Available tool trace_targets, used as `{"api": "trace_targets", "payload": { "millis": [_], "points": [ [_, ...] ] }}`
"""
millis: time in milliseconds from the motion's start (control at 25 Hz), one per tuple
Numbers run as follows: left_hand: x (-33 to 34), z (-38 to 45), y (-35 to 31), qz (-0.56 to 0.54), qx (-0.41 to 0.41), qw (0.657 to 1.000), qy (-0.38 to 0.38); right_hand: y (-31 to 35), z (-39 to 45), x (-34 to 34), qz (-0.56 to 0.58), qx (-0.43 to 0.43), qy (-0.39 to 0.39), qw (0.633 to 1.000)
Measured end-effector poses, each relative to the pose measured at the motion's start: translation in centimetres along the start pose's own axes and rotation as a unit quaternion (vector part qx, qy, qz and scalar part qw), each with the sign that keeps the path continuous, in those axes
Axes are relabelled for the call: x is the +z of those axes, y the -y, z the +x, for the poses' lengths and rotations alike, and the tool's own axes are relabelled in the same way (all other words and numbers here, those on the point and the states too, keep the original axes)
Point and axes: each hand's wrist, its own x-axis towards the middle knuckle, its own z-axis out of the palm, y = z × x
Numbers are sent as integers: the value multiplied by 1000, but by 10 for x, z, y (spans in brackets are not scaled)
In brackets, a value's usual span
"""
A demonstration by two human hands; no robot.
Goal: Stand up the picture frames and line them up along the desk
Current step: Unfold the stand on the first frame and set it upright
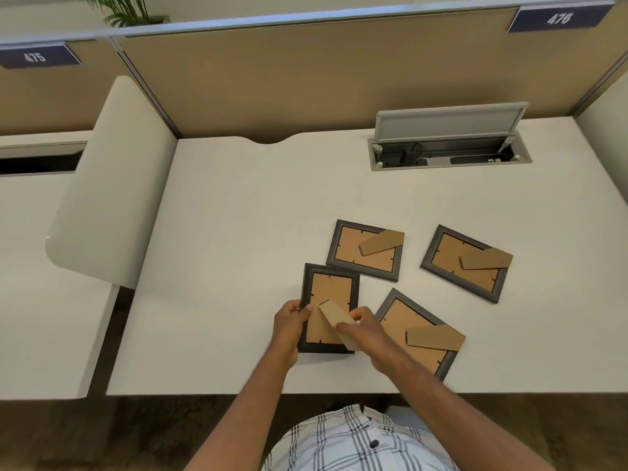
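Head view. Four dark-framed rectangular picture frames with tan cardboard backs lie face down on the white desk surface [221, 232], none standing yet.

The nearest-left frame [331, 283] is in hand. The left hand [289, 326] clasps its left edge, fingers [307, 309] curled onto the backing. The right hand [362, 329] pinches the tan cardboard easel leg [331, 312], lifted partly away from the back.

The other three frames, far-centre [350, 251], far-right [448, 263] and near-right [404, 321], lie flat with legs folded; the far-centre one touches the held frame's corner.

Handling, as judged: the frames look light and rigid. The cardboard leg is thin and likely to crease at its hinge. The hidden front may be glazed, so fragile. Best hold is by the two long moulding edges, opening the leg near its free end.
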Motion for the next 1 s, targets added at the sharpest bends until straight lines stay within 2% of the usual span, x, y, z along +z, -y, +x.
{"api": "trace_targets", "payload": {
  "millis": [160,280,360,480,560,680,760,920,1000],
  "points": [
    [-6,-13,-17,-88,38,990,108,23,8,-21,-28,-33,33,998],
    [-10,-17,-29,-93,65,978,173,35,12,-36,-63,-73,70,993],
    [-10,-16,-33,-52,99,978,177,39,11,-44,-80,-100,108,986],
    [-11,-12,-40,7,127,982,140,47,7,-54,-101,-120,184,970],
    [-14,-8,-45,15,111,982,153,52,5,-58,-111,-125,231,958],
    [-22,1,-47,-7,82,970,229,52,10,-60,-109,-128,279,945],
    [-25,0,-46,-30,79,964,252,53,13,-58,-107,-125,306,938],
    [-27,-2,-40,-119,36,955,269,60,14,-57,-105,-135,330,928],
    [-29,-1,-37,-123,30,954,272,58,16,-56,-90,-125,319,935]
  ]
}}
